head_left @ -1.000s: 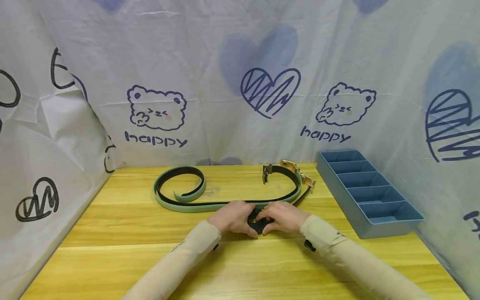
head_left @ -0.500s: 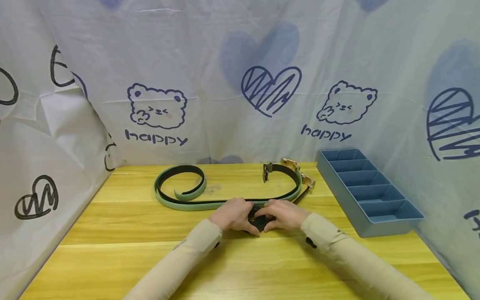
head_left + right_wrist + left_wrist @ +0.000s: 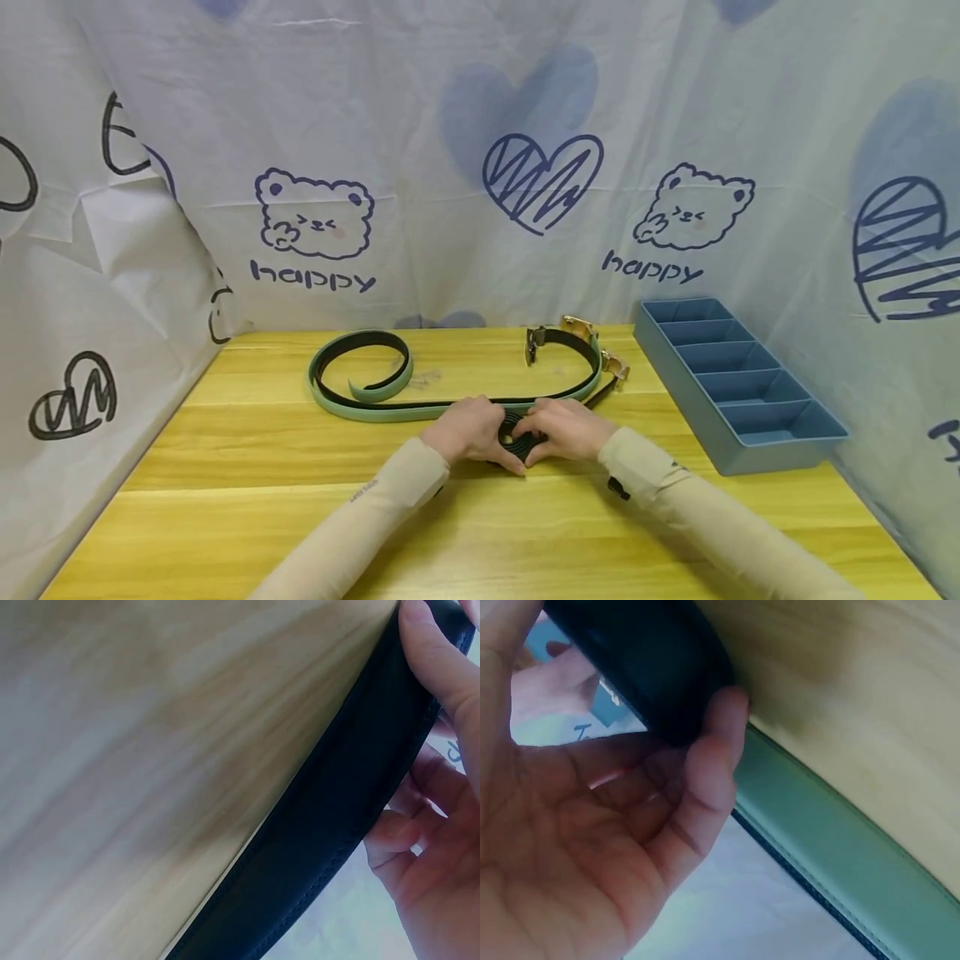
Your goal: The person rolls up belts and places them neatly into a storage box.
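Dark coiled belt [image 3: 516, 447] sits on the surface [image 3: 480, 533] mid-scene, wound in rings, strap on edge, small gap at its centre. I've got it between both hands. Left hand [image 3: 467, 432]: fingers curled round the left side, thumb on the near side. Right hand [image 3: 568, 430]: fingers bent onto the right side, thumb along the near edge; the right wrist view has that thumb against the strap's stitched outer face. Neither hand is spread wide.

Just beyond: green belt [image 3: 401, 413] and black belt [image 3: 465, 404] run side by side on edge, curling at far left and bending round at right. Dark buckle [image 3: 534, 343] and gold buckle [image 3: 579, 328] at the far right bend; second gold buckle [image 3: 616, 365] near them.

Further right: blue-grey box [image 3: 701, 400], five compartments. Printed curtain [image 3: 435, 250] behind.
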Demonstrator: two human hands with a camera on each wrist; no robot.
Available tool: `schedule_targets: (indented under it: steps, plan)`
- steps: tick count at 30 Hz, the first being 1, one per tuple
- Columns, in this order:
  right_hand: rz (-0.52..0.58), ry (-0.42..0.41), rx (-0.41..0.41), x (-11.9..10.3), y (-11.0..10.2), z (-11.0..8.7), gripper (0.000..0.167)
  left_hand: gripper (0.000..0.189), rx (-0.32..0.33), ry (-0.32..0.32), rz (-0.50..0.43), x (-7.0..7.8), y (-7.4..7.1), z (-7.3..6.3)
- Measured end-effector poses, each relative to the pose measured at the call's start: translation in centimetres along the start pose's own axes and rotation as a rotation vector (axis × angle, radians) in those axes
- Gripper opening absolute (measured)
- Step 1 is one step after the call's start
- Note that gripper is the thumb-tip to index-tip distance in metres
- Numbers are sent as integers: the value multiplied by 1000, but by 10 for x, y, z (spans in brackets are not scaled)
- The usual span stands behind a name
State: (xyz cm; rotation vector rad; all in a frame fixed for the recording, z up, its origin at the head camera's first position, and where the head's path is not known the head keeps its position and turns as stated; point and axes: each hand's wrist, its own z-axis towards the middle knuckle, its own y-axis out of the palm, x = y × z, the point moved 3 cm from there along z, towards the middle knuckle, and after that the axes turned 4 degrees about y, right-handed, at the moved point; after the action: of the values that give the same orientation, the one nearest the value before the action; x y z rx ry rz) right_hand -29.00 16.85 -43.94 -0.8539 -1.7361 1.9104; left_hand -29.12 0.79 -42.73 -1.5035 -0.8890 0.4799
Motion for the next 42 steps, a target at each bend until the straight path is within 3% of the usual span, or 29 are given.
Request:
schedule_targets:
  steps: [4,12,21,27,33,37,42]
  plan:
    - [3,-16,4,0,1,-1,45,54,4,12,8,1,2,0]
    - [23,-18,-54,4,1,-4,43,53,-68,-8,-23,-2,-3,-2]
    - [52,-36,-101,-1,1,-1,44,51,-108,54,-69,-1,-8,-5]
    - [63,-39,-81,-4,0,0,42,48,-45,11,-71,6,-5,-5]
    - [50,-67,-62,-5,2,-2,42,50,-7,0,18,9,0,-3]
    - [8,-66,-56,-2,1,-5,44,49,-20,27,29,6,-1,-2]
    - [-8,-94,-40,-1,0,-5,46,51,-42,84,-31,0,-2,-1]
